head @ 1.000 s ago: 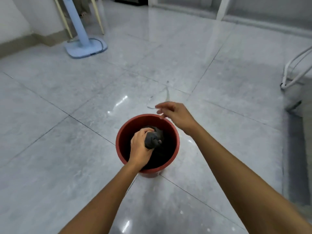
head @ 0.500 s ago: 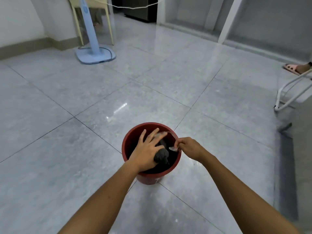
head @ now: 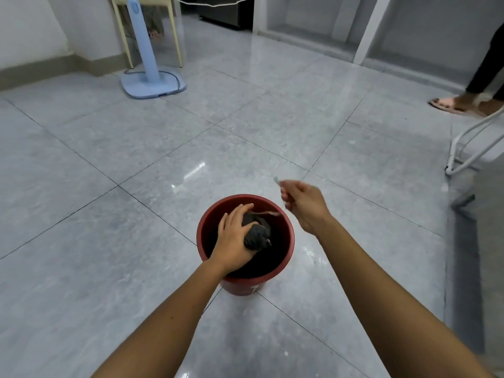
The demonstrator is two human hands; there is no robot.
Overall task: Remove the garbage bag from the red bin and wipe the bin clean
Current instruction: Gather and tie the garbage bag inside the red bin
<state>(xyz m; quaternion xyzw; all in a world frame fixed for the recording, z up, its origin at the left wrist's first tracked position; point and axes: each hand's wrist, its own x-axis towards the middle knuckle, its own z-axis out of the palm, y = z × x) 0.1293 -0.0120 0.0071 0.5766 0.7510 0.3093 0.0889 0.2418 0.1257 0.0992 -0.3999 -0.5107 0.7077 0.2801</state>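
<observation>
A round red bin [head: 288, 236] stands on the grey tiled floor, lined with a black garbage bag [head: 256, 234] whose top is bunched into a twisted neck. My left hand [head: 231, 238] reaches inside the bin and grips that bunched neck. A thin tan string [head: 268, 213] runs from the bag's neck toward the right. My right hand [head: 302, 204] hovers above and right of the bin's rim, fingers pinched on a thin pale strip, apparently the string's end.
A blue fan stand [head: 152, 83] with its cord sits at the far left, chair legs [head: 174, 36] behind it. A person's sandalled foot [head: 455, 105] stands at the far right. A white tubular frame [head: 469, 148] and a grey edge line the right side.
My right hand went from the bin's rim up and to the right, pulling the string out. My left hand's fingers have curled more around the bag's neck. The view has tilted up.
</observation>
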